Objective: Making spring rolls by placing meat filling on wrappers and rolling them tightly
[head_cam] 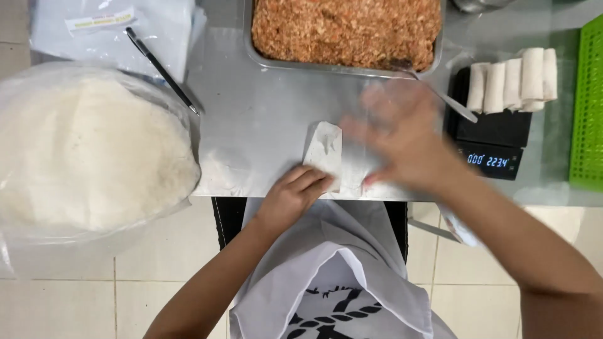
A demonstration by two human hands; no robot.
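Left hand point(290, 198) fingers press the wrapper point(325, 152); right hand point(402, 141) fingers spread, released

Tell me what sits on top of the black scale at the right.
On the black scale lies a row of pale finished rolls, side by side at its far end. Its lit display at the near edge stays uncovered. The platform beneath the rolls is hidden.
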